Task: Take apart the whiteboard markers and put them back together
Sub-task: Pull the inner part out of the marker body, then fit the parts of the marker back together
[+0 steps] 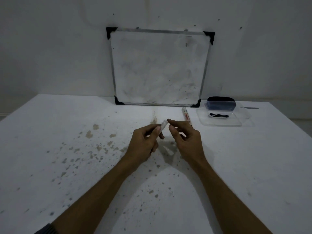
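Observation:
My left hand point(146, 141) grips a white marker barrel point(163, 124), whose open end sticks out above the thumb and points up and right. My right hand point(184, 137) hovers just right of that end, forefinger and thumb pinched together; what they pinch, if anything, is too small to tell. A second white marker point(185, 114) with red lettering lies on the table beyond my right hand, partly hidden by it. A black marker part point(219, 115) lies in a clear plastic tray point(222, 123).
A framed whiteboard point(159, 68) leans against the wall at the table's back edge. A dark blue eraser point(220, 103) sits at the back of the tray. The white table point(67, 149) is stained with brown and grey spots.

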{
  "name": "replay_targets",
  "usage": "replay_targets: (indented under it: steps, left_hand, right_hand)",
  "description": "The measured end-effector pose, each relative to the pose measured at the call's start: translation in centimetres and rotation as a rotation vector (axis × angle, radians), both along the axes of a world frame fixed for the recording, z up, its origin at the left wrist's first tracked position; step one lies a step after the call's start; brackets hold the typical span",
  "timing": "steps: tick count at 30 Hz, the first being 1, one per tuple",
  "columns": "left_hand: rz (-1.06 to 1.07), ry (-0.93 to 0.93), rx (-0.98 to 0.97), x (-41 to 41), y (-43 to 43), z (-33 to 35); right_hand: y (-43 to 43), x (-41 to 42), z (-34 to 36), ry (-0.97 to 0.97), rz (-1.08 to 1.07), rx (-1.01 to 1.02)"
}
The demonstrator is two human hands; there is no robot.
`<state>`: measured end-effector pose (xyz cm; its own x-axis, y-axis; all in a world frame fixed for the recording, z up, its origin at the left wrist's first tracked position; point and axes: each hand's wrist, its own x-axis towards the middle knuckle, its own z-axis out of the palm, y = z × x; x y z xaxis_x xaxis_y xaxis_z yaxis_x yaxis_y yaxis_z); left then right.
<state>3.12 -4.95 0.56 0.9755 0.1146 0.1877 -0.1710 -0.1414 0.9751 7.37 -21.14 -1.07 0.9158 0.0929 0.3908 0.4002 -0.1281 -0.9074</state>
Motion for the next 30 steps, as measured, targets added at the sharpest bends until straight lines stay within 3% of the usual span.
replay_targets:
  steps: [4,8,12,16,21,25,30]
  left_hand:
    - [0.15,-0.122,0.017,1.2,3.7,1.1]
    - [0.266,-0.055,-0.038,2.4,7.8,-0.9]
    - [0.255,0.003,-0.059,2.9,8.2,-1.6]
    - [0.199,-0.003,0.083,2.9,7.3,-1.4]
    - [0.204,-0.015,0.081,2.6,7.1,-1.1]
    - [0.162,-0.006,-0.008,2.4,5.5,-0.8]
    - [0.062,0.069,-0.015,1.4,1.3,-1.3]
  right_hand:
    - [0.3,-0.1,-0.6,-0.042,0.017,-0.174]
    - [0.8,-0.8,-0.8,-0.074,0.104,-0.372]
    - [2.4,-0.9,-0.5,-0.039,0.095,-0.601]
    - [5.8,-0.7,-0.8,-0.126,0.011,-0.815]
    - [6.0,-0.4,-1.0,-0.097,-0.004,-0.751]
    - [2.4,-0.3,-0.2,0.046,0.108,-0.49]
    - [-1.3,0.0,0.1,0.099,0.002,-0.168]
